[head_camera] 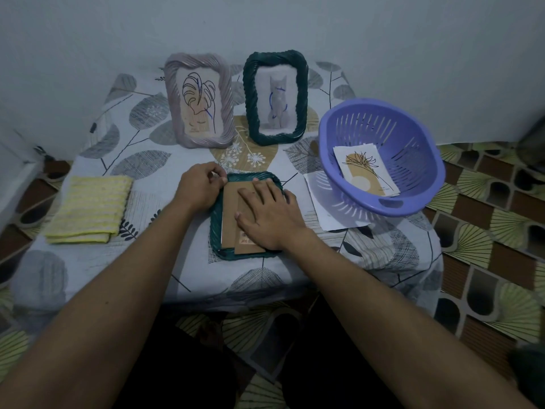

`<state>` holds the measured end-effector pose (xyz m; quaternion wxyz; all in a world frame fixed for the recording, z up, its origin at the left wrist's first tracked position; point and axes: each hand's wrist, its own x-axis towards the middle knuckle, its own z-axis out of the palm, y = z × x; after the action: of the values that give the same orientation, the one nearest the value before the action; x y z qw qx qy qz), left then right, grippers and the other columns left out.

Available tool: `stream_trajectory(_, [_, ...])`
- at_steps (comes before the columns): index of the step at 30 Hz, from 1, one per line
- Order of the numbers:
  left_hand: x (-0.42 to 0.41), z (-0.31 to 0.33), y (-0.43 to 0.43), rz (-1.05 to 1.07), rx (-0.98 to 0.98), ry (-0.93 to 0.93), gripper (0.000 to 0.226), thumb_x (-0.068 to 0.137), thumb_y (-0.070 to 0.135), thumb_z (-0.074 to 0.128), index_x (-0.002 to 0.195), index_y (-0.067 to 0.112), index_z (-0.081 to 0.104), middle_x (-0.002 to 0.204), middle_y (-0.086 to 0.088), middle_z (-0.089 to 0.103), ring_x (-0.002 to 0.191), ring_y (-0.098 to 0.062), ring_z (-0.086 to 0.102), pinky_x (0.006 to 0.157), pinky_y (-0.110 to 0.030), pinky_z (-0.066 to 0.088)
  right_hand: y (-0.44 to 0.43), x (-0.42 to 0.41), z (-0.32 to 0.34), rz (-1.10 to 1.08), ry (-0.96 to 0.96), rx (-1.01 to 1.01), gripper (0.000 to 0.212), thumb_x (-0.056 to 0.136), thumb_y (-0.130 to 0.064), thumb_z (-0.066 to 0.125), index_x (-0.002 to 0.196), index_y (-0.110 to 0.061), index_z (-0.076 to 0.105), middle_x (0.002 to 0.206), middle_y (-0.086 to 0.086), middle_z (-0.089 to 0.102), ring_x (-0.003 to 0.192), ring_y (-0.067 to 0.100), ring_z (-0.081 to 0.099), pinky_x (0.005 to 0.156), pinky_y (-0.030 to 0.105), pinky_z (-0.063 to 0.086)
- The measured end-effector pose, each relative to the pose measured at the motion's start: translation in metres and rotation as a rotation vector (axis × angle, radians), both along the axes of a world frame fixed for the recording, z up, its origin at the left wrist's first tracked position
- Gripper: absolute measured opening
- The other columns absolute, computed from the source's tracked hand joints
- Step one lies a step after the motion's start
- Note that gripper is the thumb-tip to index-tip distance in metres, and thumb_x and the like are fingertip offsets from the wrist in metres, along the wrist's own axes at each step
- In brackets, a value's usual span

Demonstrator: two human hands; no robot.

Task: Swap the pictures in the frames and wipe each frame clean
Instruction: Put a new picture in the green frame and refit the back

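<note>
Right hand (269,215) lies flat on cardboard backing (233,202) of face-down green frame (215,234), mid-worktop (118,261); left hand (197,187), grip pinched on its top corner, prob. freeing backing; next: lift it out.

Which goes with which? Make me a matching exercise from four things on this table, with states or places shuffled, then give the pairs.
1 yellow cloth
2 lilac frame
3 purple basket
4 near green frame

a holds a flower print
b lies flat, back up
c folded, far left
d stands upright with a leaf drawing inside

Pairs: 1-c, 2-d, 3-a, 4-b
</note>
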<state>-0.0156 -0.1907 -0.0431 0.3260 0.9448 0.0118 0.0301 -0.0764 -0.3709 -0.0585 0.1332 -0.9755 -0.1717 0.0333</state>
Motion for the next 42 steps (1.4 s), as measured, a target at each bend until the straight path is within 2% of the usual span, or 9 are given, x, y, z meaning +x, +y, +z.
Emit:
stream_trajectory(10, [0.011,0.004,0.020,-0.269,0.049,0.085,0.009,0.098,0.020,0.058,0.091,0.024,0.063,0.096,-0.005,0.067,0.090,-0.023,0.058,0.076,-0.029,0.035,-0.001,-0.001,0.003,0.001,0.027,0.005,0.062,0.100,-0.056,0.029,0.156,-0.032,0.020,0.166,0.002,0.009,0.153,0.022,0.002,0.120,0.052,0.006])
stream_trajectory(20, [0.008,0.004,0.020,-0.249,0.026,0.067,0.013,0.098,0.018,0.058,0.091,0.027,0.063,0.097,-0.004,0.067,0.091,-0.020,0.058,0.079,-0.029,0.038,0.000,-0.001,0.004,0.003,0.034,-0.011,0.062,0.100,-0.056,0.027,0.156,-0.032,0.018,0.166,0.002,0.009,0.153,0.022,0.002,0.120,0.052,0.006])
stream_trajectory(24, [-0.006,0.001,0.017,-0.184,0.022,0.035,0.020,0.103,0.018,0.048,0.110,0.022,0.065,0.112,-0.003,0.066,0.102,-0.019,0.056,0.084,-0.025,0.035,0.000,-0.001,0.005,0.005,0.049,-0.013,0.062,0.100,-0.056,0.027,0.156,-0.032,0.017,0.166,0.002,0.007,0.153,0.022,0.000,0.120,0.052,0.005])
stream_trajectory(28, [-0.036,-0.003,0.020,-0.139,-0.059,-0.033,0.035,0.105,0.021,0.040,0.139,0.015,0.049,0.125,-0.008,0.061,0.112,-0.021,0.053,0.094,-0.031,0.038,0.000,-0.001,0.006,0.011,0.059,-0.020,0.062,0.100,-0.057,0.026,0.156,-0.032,0.016,0.167,0.001,0.005,0.153,0.022,-0.001,0.120,0.052,0.004])
stream_trajectory(30, [-0.050,-0.008,0.022,-0.136,0.066,-0.041,0.044,0.105,0.028,0.036,0.145,0.011,0.042,0.139,-0.015,0.053,0.128,-0.031,0.046,0.106,-0.044,0.036,0.000,0.000,0.006,0.016,0.067,-0.024,0.062,0.100,-0.057,0.025,0.156,-0.032,0.016,0.167,0.001,0.004,0.153,0.022,-0.001,0.120,0.052,0.003])
stream_trajectory(32, [-0.068,-0.012,0.019,-0.120,0.220,0.025,0.052,0.105,0.039,0.031,0.149,0.011,0.034,0.151,-0.014,0.041,0.142,-0.034,0.028,0.113,-0.052,0.026,0.000,0.001,0.007,0.013,0.085,-0.021,0.062,0.100,-0.058,0.025,0.156,-0.033,0.016,0.167,0.000,0.003,0.153,0.021,-0.003,0.120,0.052,0.002])
stream_trajectory(37, [-0.097,-0.021,0.012,-0.170,0.361,0.138,0.089,0.090,0.074,0.011,0.158,0.017,0.010,0.166,-0.004,0.010,0.152,-0.027,0.001,0.121,-0.049,0.003,-0.002,0.004,0.008,0.007,0.143,0.036,0.055,0.103,-0.053,0.023,0.155,-0.036,0.019,0.167,-0.002,0.003,0.153,0.020,-0.004,0.121,0.052,0.000])
stream_trajectory(39, [-0.097,-0.023,0.012,-0.169,0.414,0.151,0.098,0.083,0.080,0.007,0.159,0.018,0.004,0.166,-0.002,0.004,0.152,-0.025,-0.001,0.122,-0.047,-0.001,-0.002,0.004,0.009,-0.005,0.149,0.068,0.051,0.105,-0.049,0.022,0.154,-0.037,0.022,0.167,-0.003,0.006,0.153,0.019,-0.003,0.121,0.050,0.000])
stream_trajectory(42, [-0.098,-0.027,0.010,-0.156,0.469,0.104,0.106,0.077,0.085,0.002,0.158,0.017,0.005,0.166,-0.002,0.005,0.152,-0.025,0.001,0.122,-0.047,0.002,-0.002,0.005,0.010,-0.013,0.155,0.080,0.049,0.105,-0.046,0.023,0.154,-0.037,0.024,0.166,-0.004,0.009,0.153,0.019,0.000,0.120,0.049,0.001])
